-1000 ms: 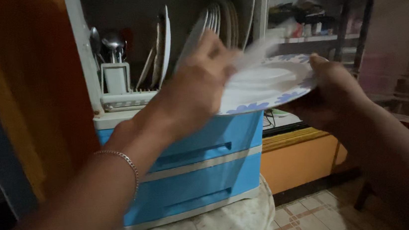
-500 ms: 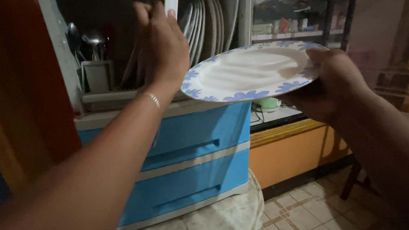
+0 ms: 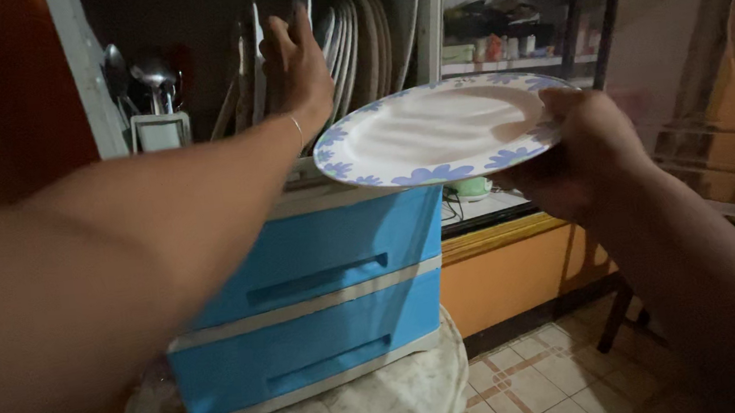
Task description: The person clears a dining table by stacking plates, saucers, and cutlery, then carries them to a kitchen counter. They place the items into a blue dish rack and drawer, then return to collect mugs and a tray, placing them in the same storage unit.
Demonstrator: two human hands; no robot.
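Racking step, I'd say: right hand grips the blue-flowered plate by its right rim, held level. Left hand, fingers spread, touches upright plates in the far rack. Next: tilt it into a slot.

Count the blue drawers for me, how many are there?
2. The upper drawer sits right under the dish rack; the lower drawer is just below it, above the round table. The arm hides their left ends.

You have two hands in view, left and right, one flowered plate, two blue drawers, and several racked plates, too overlapped to count.
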